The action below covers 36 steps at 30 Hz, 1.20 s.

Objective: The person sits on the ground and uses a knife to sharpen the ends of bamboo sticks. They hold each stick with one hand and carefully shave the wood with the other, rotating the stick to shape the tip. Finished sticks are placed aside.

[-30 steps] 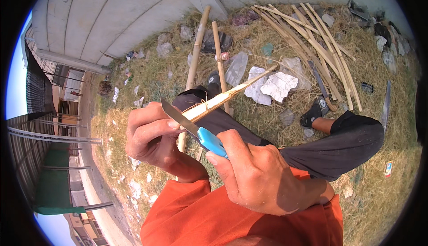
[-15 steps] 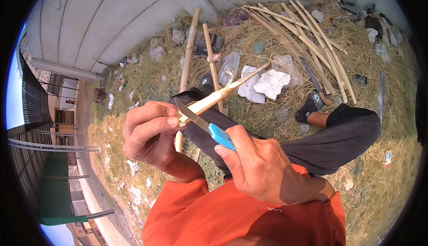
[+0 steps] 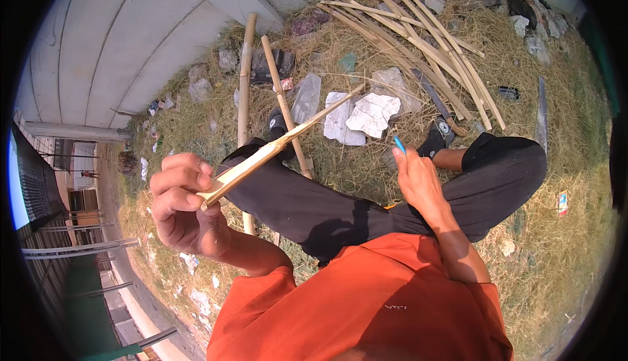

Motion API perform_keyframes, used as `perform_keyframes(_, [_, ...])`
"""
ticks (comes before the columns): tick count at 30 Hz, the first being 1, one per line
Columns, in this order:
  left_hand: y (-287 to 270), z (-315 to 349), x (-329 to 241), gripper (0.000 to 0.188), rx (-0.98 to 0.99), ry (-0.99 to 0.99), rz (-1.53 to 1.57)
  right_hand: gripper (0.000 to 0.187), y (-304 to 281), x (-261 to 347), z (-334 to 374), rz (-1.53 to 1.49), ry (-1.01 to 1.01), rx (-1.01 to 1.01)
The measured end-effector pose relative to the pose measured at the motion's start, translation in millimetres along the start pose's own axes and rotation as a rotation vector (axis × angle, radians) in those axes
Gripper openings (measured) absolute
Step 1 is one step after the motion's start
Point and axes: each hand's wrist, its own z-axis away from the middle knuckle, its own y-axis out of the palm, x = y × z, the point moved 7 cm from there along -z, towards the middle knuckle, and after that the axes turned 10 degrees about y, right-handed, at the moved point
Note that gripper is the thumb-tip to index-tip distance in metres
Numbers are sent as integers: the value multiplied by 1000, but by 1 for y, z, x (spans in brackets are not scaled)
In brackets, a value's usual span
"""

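Observation:
Between the thumb and fingers of my left hand (image 3: 183, 197) is the near end of a split bamboo piece (image 3: 261, 160). It slants up and away to the right, narrowing to a thin tip, and its pale cut face shows. My right hand (image 3: 420, 179), lower and over my crossed legs, is closed around a knife (image 3: 400, 144) with a blue handle. Only a bit of that handle sticks out past the fingers, and the blade cannot be made out. Knife and bamboo are well apart.
Long bamboo strips (image 3: 445, 47) lie fanned on the dry grass, beside a large dark-bladed knife (image 3: 432, 92). Two bamboo poles (image 3: 246, 79) extend toward the concrete wall (image 3: 131, 40). White stone slabs (image 3: 373, 115) lie ahead of my feet. A long metal blade (image 3: 542, 115) is at right.
My right hand has drawn the knife off the bamboo and moved away to the right and farther out. My left hand, still holding the bamboo, has shifted left and slightly down.

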Motion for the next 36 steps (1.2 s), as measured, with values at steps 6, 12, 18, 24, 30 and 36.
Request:
perform_keyframes(6, [36,-35,11,34,-71,44,135,30,-37,120,32,-492,-288,256])
perform_keyframes(12, [40,-50,24,35,-273,229,-34,28,-32,158,34,-622,-386,355])
perform_keyframes(18, [40,-46,35,39,-463,106,-129,31,-18,172,35,-616,-442,336])
perform_keyframes(24, [35,-39,42,30,-349,188,76,32,1,144,12,-267,-406,81])
perform_keyframes(30, [23,-33,41,26,-417,157,93,32,1,100,6,-479,-165,192])
perform_keyframes(36, [40,-44,47,28,-387,151,60,31,-6,162,18,-663,-381,357])
